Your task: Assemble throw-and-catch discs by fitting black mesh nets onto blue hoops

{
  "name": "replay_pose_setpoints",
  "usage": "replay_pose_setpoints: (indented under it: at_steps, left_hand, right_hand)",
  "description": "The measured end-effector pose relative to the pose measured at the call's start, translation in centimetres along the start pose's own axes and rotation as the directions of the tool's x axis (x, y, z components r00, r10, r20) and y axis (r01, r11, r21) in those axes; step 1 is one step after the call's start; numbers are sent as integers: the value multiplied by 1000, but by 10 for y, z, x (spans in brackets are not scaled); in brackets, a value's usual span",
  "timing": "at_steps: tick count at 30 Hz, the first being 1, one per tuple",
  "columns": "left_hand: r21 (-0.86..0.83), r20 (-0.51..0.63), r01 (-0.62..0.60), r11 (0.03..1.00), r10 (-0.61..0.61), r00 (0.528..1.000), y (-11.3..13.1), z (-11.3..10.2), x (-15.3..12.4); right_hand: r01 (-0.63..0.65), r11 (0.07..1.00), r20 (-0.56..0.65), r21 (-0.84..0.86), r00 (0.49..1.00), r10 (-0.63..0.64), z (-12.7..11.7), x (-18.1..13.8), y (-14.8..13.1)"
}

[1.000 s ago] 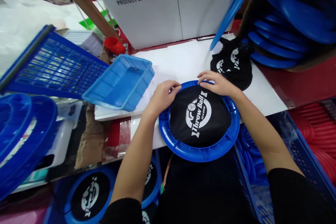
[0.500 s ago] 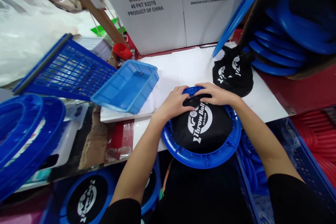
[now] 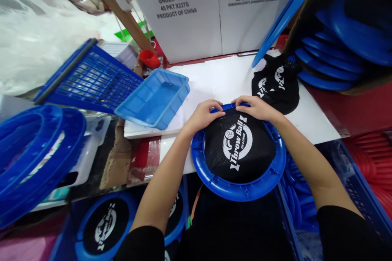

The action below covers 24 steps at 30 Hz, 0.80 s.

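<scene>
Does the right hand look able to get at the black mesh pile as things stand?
Likely yes: the black mesh pile lies close by, mostly uncovered, though the right hand is busy at the blue ring.

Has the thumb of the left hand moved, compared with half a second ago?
Yes. Judged against the white carton, the left thumb has moved away from the person's body, toward that carton.

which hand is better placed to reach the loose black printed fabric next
Probably the right hand: at the far rim of the blue ring, it lies close to the black printed fabric just to its right. The left hand is farther off, nearer the blue tray.
</scene>
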<state>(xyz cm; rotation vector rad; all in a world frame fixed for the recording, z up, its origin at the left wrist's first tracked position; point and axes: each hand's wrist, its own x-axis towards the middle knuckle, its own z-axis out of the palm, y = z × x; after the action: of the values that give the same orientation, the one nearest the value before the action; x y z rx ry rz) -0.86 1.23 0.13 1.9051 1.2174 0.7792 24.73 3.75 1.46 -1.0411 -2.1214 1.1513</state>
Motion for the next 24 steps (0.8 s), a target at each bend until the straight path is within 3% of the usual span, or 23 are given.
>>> replay_pose_setpoints:
  at_steps: [6,14,19,24]
  left_hand:
    - [-109,14,62,992,-61,998,-9,-2,6]
    - [32,53,20,999,-22,998,-12,-5,13]
    - [-37,115,62,997,-57,992,-15,-9,15]
    - [-44,123,56,997,-51,991,-19,-9,17]
  right_hand:
    - [-34,999,-22,22,999,34,4,6,3]
    - [-74,996,57,54,996,71,-5,12,4]
    - [-78,994,129,-80,988,88,-8,14,3]
    - [-47,988,110,-150,992,64,-4,14,6]
